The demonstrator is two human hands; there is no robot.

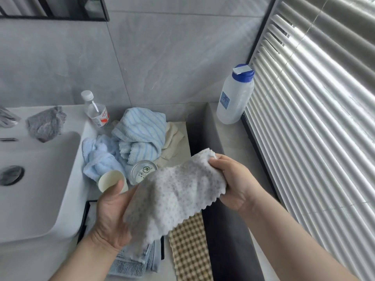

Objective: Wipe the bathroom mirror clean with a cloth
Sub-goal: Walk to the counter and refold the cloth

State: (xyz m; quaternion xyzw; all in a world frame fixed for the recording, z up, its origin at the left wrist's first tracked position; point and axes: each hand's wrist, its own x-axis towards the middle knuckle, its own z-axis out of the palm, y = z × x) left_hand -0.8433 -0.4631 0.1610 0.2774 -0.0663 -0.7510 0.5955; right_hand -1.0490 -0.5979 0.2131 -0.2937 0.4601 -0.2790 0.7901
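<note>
Cloth (176, 191) in air over front edge of bench (188, 114), not yet at mirror (52, 7). I hold it w/ both: left grip (111, 216) clamped on lower end, right grip (233, 179) pinching upper corner. Risk: hanging end maybe catches paper cup (110, 182) below, tips it; weak pinch = cloth drops.

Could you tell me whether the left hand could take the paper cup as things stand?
Probably not yet: the left hand grips the cloth, as does the right hand. The cup is just beyond the left thumb with nothing between, so letting go should free the way.
</note>
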